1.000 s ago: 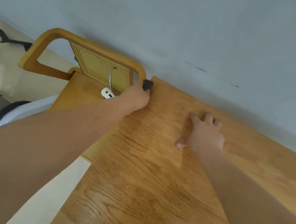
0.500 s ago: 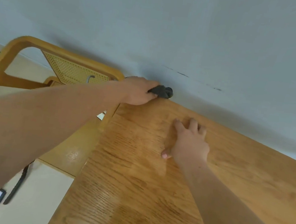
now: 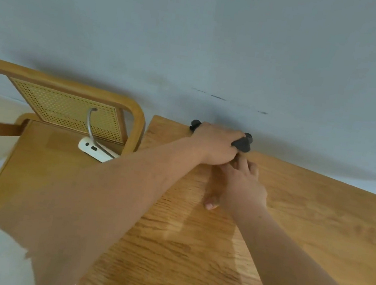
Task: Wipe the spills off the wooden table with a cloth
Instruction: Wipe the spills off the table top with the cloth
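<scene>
Left hand [image 3: 215, 143] is closed round a dark cloth [image 3: 242, 143] and holds it on the far edge of the wooden table [image 3: 192, 250], close against the wall [image 3: 196, 35]. Cloth ends protrude on either side of the fist. Right hand [image 3: 243, 188] lies flat on the tabletop just behind, fingers extended, tips partly hidden under the left hand. A darker patch on the near tabletop may be wetness; the view does not settle it. A chair [image 3: 137, 126] stands beside the table's left end.

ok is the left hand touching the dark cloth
Touching. The head view shows the left hand curled round the dark cloth, which pokes out on both sides of the fist.
</scene>
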A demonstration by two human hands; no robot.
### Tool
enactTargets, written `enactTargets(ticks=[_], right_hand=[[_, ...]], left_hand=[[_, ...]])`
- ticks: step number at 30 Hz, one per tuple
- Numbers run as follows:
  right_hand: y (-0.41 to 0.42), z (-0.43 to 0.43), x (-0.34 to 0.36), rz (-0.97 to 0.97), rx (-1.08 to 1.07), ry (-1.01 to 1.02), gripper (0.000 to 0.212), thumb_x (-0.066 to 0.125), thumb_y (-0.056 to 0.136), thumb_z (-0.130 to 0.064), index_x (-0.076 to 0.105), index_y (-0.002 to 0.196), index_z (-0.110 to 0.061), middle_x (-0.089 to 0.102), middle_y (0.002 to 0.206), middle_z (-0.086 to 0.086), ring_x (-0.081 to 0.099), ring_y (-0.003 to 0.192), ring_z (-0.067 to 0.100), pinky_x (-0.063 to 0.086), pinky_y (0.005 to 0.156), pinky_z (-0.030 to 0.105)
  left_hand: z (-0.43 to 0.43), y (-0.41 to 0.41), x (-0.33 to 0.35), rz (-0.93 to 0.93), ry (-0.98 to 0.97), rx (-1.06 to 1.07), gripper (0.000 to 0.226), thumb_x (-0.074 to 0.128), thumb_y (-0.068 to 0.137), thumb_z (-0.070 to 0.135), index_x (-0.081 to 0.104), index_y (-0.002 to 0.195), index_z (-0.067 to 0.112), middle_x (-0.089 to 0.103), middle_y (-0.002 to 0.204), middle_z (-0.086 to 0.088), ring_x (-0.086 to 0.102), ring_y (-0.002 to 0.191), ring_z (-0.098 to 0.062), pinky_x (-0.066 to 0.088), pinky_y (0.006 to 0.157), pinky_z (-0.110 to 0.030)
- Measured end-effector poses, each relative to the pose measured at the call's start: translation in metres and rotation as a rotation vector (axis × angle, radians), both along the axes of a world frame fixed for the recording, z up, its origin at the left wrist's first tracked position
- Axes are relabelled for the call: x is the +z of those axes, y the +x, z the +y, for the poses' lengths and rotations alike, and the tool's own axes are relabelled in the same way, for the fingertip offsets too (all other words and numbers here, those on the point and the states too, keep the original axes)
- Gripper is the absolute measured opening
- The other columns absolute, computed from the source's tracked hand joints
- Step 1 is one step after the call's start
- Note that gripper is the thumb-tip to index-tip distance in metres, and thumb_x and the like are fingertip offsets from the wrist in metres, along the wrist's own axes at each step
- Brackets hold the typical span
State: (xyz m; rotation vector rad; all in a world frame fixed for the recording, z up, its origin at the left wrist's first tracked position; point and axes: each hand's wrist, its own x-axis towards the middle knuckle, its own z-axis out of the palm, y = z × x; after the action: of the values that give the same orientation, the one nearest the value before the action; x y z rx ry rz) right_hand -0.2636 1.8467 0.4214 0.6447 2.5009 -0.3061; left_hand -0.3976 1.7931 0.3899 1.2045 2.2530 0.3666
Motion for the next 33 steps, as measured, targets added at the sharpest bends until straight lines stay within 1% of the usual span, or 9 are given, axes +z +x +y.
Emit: enactTargets(ticks=[7, 10, 14, 18, 22, 24, 28, 30, 33], right_hand=[[-0.001, 0.002, 0.003, -0.013, 0.010, -0.004, 0.122, 0.094, 0.060, -0.051, 0.017, 0.156, -0.051, 0.007, 0.167, -0.004, 0.007, 0.153, 0.029, 0.044, 0.110, 0.060], [0.001, 0.004, -0.001, 0.018, 0.031, -0.003, 0.121, 0.092, 0.061, -0.053, 0.017, 0.157, -0.051, 0.007, 0.167, -0.004, 0.008, 0.153, 0.029, 0.044, 0.109, 0.059], [0.005, 0.008, -0.006, 0.065, 0.079, -0.007, 0.118, 0.090, 0.062, -0.058, 0.019, 0.157, -0.048, 0.010, 0.165, 0.000, 0.010, 0.152, 0.030, 0.043, 0.109, 0.057], [0.029, 0.025, -0.005, 0.216, 0.058, -0.110, 0.087, 0.081, 0.073, -0.059, 0.038, 0.148, -0.044, 0.023, 0.163, -0.012, 0.028, 0.148, 0.019, 0.049, 0.101, 0.049], [0.061, 0.087, 0.009, 0.342, -0.119, -0.220, 0.041, 0.057, 0.097, -0.030, 0.059, 0.138, -0.031, 0.043, 0.148, -0.011, 0.057, 0.123, 0.021, 0.051, 0.090, 0.036], [0.073, 0.122, 0.013, 0.260, -0.119, -0.091, 0.046, 0.059, 0.094, -0.029, 0.057, 0.140, -0.029, 0.046, 0.144, -0.006, 0.050, 0.131, 0.026, 0.052, 0.090, 0.040], [0.094, 0.171, 0.019, -0.002, -0.082, 0.050, 0.081, 0.076, 0.082, -0.055, 0.038, 0.151, -0.035, 0.033, 0.155, 0.000, 0.031, 0.144, 0.028, 0.052, 0.088, 0.048], [0.104, 0.184, 0.019, -0.070, -0.089, 0.088, 0.094, 0.080, 0.074, -0.062, 0.032, 0.152, -0.041, 0.029, 0.156, 0.001, 0.029, 0.145, 0.030, 0.052, 0.090, 0.051], [0.114, 0.190, 0.008, -0.023, -0.170, 0.068, 0.099, 0.083, 0.070, -0.064, 0.029, 0.152, -0.045, 0.028, 0.155, 0.000, 0.026, 0.144, 0.033, 0.054, 0.092, 0.054]], left_hand=[[-0.074, -0.062, -0.009, 0.150, -0.228, 0.092, 0.042, 0.035, 0.103, 0.047, 0.047, 0.140, 0.031, 0.062, 0.134, -0.006, 0.056, 0.118, -0.029, 0.042, 0.089, -0.042], [-0.079, -0.061, -0.014, 0.172, -0.301, 0.210, 0.044, 0.032, 0.101, 0.042, 0.046, 0.142, 0.032, 0.059, 0.139, -0.004, 0.051, 0.124, -0.029, 0.037, 0.101, -0.047], [-0.041, -0.009, -0.020, 0.232, -0.115, 0.228, 0.046, 0.036, 0.098, 0.037, 0.046, 0.143, 0.036, 0.056, 0.146, 0.004, 0.046, 0.133, -0.026, 0.022, 0.118, -0.051], [-0.033, 0.041, -0.018, 0.253, -0.030, 0.185, 0.052, 0.041, 0.102, 0.033, 0.034, 0.153, 0.040, 0.030, 0.165, 0.013, 0.020, 0.153, -0.018, 0.007, 0.126, -0.051], [-0.040, 0.094, -0.011, 0.291, -0.128, 0.199, 0.058, 0.036, 0.103, 0.036, 0.020, 0.159, 0.040, 0.009, 0.170, 0.013, 0.004, 0.157, -0.019, 0.008, 0.126, -0.053], [-0.038, 0.131, -0.007, 0.286, -0.120, 0.038, 0.059, 0.034, 0.104, 0.038, 0.016, 0.160, 0.040, 0.005, 0.170, 0.014, 0.001, 0.157, -0.020, 0.007, 0.126, -0.053], [-0.049, 0.131, -0.007, 0.319, -0.123, -0.407, 0.061, 0.036, 0.104, 0.042, 0.011, 0.159, 0.046, 0.000, 0.169, 0.018, -0.006, 0.157, -0.015, 0.003, 0.127, -0.049], [-0.051, 0.100, -0.009, 0.354, -0.121, -0.377, 0.064, 0.040, 0.101, 0.039, 0.012, 0.159, 0.048, 0.001, 0.168, 0.020, -0.005, 0.157, -0.011, 0.005, 0.128, -0.046], [-0.033, 0.066, -0.014, 0.381, -0.136, 0.000, 0.059, 0.041, 0.103, 0.039, 0.023, 0.159, 0.044, 0.014, 0.168, 0.017, 0.009, 0.157, -0.013, 0.016, 0.126, -0.049]])
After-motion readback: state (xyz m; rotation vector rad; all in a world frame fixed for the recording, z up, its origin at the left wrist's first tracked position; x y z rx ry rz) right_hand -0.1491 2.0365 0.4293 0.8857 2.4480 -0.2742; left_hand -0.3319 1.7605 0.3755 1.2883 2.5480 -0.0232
